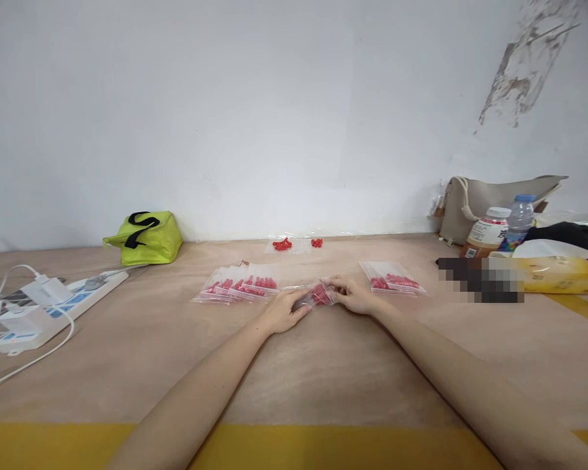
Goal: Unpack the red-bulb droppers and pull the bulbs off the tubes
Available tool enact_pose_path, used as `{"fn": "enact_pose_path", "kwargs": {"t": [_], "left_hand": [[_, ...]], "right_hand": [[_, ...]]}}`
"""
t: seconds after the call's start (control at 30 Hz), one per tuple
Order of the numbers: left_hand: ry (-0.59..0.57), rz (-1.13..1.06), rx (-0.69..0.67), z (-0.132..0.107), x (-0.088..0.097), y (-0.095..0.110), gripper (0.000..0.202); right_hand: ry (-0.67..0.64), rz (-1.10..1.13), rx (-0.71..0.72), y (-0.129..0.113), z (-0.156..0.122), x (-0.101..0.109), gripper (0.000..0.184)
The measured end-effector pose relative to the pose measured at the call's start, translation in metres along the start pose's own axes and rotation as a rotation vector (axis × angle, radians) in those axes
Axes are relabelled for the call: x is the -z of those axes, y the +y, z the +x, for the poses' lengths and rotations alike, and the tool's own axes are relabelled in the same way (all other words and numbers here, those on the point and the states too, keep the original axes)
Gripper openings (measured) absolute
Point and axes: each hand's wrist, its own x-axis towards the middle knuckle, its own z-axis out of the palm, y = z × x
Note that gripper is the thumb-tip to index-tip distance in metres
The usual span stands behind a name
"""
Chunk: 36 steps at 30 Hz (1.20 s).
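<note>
Between my hands is a clear plastic bag (319,294) with small red pieces inside. My left hand (283,312) grips its left end, fingers closed around it. At the right end, my right hand (350,294) pinches the bag's edge. Left of my hands lies a fanned row of clear zip bags (240,282) holding red pieces. To the right rests a smaller overlapping stack of similar bags (391,278). Loose red pieces (282,244) lie near the wall on clear plastic, and a smaller red cluster (316,243) sits beside them.
A white power strip (73,303) with plugs and cables lies at left, near a lime-green bag (151,238). At right stand a brown drink bottle (486,232), a clear bottle (521,219), a beige bag (455,212) and a yellow packet (558,275). Yellow tape (323,447) crosses the front.
</note>
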Motion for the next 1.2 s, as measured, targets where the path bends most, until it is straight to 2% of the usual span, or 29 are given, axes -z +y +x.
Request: {"fn": "enact_pose_path", "kwargs": {"t": [0.1, 0.27, 0.37, 0.43, 0.57, 0.73, 0.87, 1.03, 1.2], "left_hand": [[-0.001, -0.023, 0.057, -0.001, 0.000, -0.001, 0.044], [0.017, -0.039, 0.104, -0.001, 0.001, 0.000, 0.042], [0.032, -0.045, 0.106, 0.000, 0.000, 0.000, 0.039], [0.034, -0.043, 0.097, 0.000, 0.000, 0.000, 0.036], [0.053, -0.031, 0.102, 0.001, 0.000, 0.001, 0.031], [0.067, -0.080, 0.121, 0.001, 0.000, 0.001, 0.030], [0.037, -0.088, 0.119, 0.001, 0.001, 0.001, 0.036], [0.019, -0.078, 0.114, 0.000, 0.002, 0.003, 0.038], [0.028, -0.078, 0.105, 0.000, 0.004, 0.004, 0.034]], "right_hand": [[-0.017, 0.056, -0.023, 0.004, 0.000, -0.001, 0.047], [-0.071, 0.153, -0.022, -0.005, 0.001, -0.001, 0.036], [-0.119, 0.223, 0.001, -0.012, 0.002, -0.003, 0.036], [-0.093, 0.237, -0.043, -0.014, 0.002, -0.005, 0.037], [0.055, 0.092, -0.170, -0.012, 0.001, -0.009, 0.039], [-0.018, 0.090, -0.071, -0.010, 0.001, -0.008, 0.037], [-0.054, 0.035, -0.086, -0.009, 0.001, -0.005, 0.039], [-0.062, 0.186, -0.066, -0.012, 0.001, -0.006, 0.035], [-0.084, 0.212, 0.006, -0.017, 0.002, -0.008, 0.031]]}}
